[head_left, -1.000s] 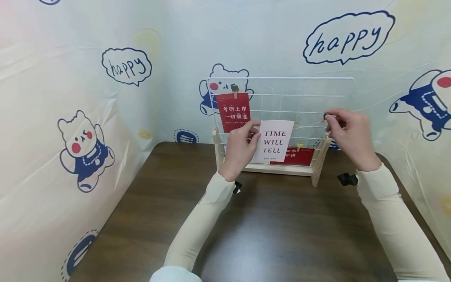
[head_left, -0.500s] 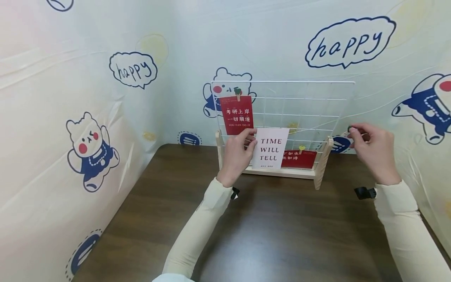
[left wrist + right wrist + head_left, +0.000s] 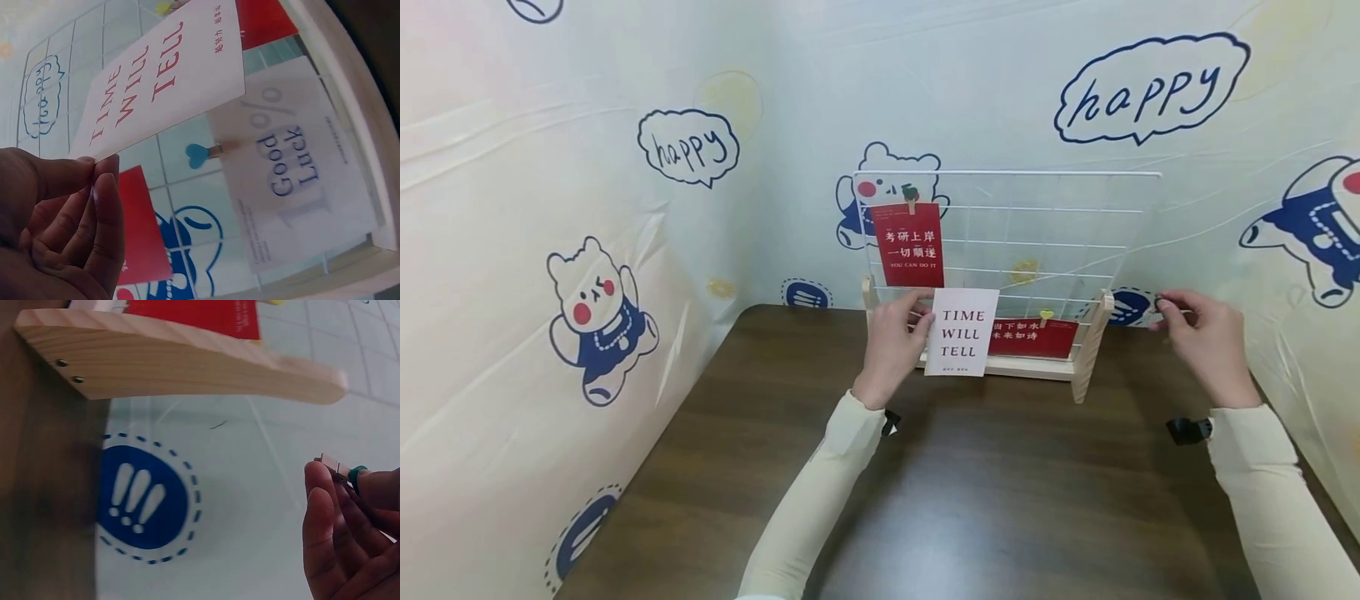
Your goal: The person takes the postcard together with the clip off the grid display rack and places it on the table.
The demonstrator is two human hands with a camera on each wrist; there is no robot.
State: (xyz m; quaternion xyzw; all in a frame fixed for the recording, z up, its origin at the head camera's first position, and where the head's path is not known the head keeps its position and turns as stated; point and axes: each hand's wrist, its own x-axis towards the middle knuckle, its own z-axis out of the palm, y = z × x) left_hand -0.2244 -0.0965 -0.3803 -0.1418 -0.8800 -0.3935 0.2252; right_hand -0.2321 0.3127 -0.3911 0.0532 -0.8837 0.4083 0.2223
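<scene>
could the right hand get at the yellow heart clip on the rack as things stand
Probably, though not cleanly: the yellow heart clip is uncovered in the head view, but the right hand pinches a small peg, outside the wooden leg.

Head view: soft, fairly even light is filling the scene; backdrop [image 3: 790,83] is showing pale, faintly pinkish at upper left. Table [image 3: 1045,475] is catching whitish glare at bottom centre; dim shadow is lying beside the left sleeve [image 3: 820,475]. White card [image 3: 961,333] is losing its smallest print to blur. Left wrist view: dimmer, hazy; left hand [image 3: 65,215] is standing dark against paler backdrop, wooden bar [image 3: 337,50] is bowing near right edge. Right wrist view: also dim, greyish; table is looking murky, right hand [image 3: 350,531] shadowed, clip [image 3: 330,464] slightly soft.
</scene>
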